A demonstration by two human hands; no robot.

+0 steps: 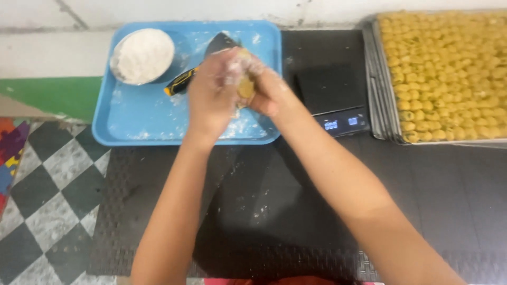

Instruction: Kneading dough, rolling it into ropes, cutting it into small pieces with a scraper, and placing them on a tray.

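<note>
Surface: black textured rubber mat [274, 211] lay over a black-and-white checkered floor [47, 190]; we noted a white wall with a green band [53, 95] behind it.
Left hand: our left hand [211, 97], dusted with flour, was clenched around the small yellow dough lump [245, 87].
Right hand: our right hand [266, 89], also floured, grasped the same lump from the other side; both hands met above the light blue plastic tray [132, 119].
Dough position: held between the two hands, off every surface, just over the blue tray's right half.
Tray contents: a round white bowl of flour [142, 55] stood at the left; a dark-bladed scraper with a yellow-and-black handle [182, 82] lay beside it; loose flour was scattered about.
Scale: a flat black digital kitchen scale [330, 92] stood just right of the blue tray, platform bare, display lit.
Progress: we judged the work well advanced, as the stacked metal baking trays [377, 84] at the right carried close rows of small yellow dough pieces [449, 68], nearly full; one piece was in hand.
Labels and signs: we saw none on any item, apart from the scale's small rectangular blue-lit display [340, 123] at its front edge.
</note>
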